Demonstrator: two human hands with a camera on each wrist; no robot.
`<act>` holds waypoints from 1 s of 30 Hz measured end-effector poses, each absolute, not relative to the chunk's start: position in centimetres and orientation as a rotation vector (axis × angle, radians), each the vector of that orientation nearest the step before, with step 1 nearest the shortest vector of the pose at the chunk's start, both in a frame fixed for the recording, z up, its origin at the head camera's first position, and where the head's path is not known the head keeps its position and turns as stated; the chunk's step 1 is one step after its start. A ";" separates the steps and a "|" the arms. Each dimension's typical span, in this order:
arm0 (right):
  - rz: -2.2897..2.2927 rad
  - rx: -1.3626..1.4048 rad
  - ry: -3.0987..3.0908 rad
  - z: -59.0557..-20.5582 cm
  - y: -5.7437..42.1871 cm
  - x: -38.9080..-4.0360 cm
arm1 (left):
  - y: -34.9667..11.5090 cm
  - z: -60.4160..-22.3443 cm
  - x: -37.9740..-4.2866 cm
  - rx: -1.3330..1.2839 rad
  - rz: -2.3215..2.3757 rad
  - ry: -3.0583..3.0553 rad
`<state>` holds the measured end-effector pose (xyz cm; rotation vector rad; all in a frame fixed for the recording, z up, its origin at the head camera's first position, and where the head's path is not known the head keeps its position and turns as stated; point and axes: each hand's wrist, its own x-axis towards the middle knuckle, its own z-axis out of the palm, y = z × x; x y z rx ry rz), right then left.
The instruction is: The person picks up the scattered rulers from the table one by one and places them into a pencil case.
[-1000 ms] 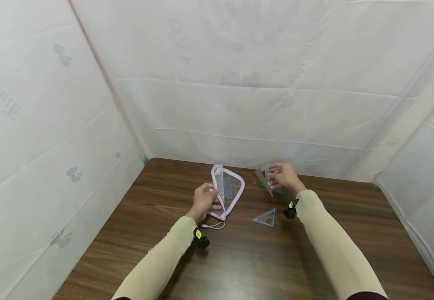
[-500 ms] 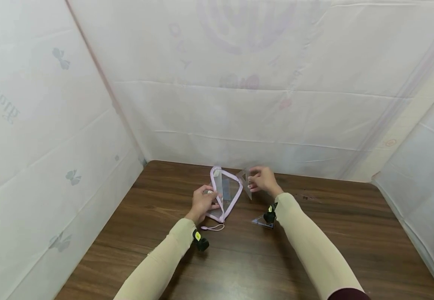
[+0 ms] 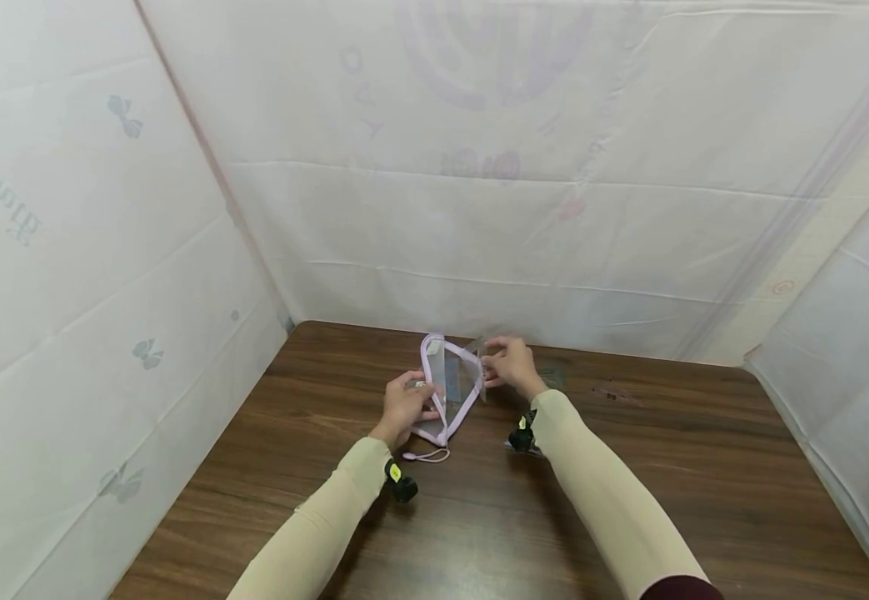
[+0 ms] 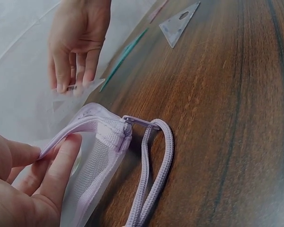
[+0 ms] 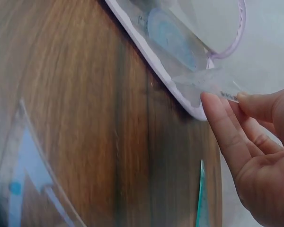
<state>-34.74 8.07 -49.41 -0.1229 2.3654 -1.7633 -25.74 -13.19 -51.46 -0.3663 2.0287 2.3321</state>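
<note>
My left hand (image 3: 404,402) pinches one edge of a see-through zip pouch (image 4: 92,175) with lilac trim, holding its mouth apart. Its zip pull and cord loop (image 4: 165,146) hang on the near side. Through the clear side, in the right wrist view, a bluish protractor (image 5: 170,38) shows within. Between thumb and fingers my right hand (image 3: 511,365) pinches a clear set square (image 5: 208,79). That set square is tilted, and its tip overlaps the pouch's right edge in the right wrist view.
A blue-edged set square (image 4: 180,23) lies on the wooden table (image 3: 434,533), partly under my right wrist in the head view. Beyond my right hand lie a green, thin piece (image 4: 123,57) and a faint pinkish piece (image 3: 612,392). Pale sheeting (image 3: 434,233) stands behind the table.
My right hand has moved left with the clear set square, from the table's right part to the pouch's right edge. The left hand has stayed in place on the pouch.
</note>
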 end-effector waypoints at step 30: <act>-1.852 0.162 2.255 -50.6 2.1 -32.5 | -13.8 -51.4 -25.5 -0.374 2.391 1.880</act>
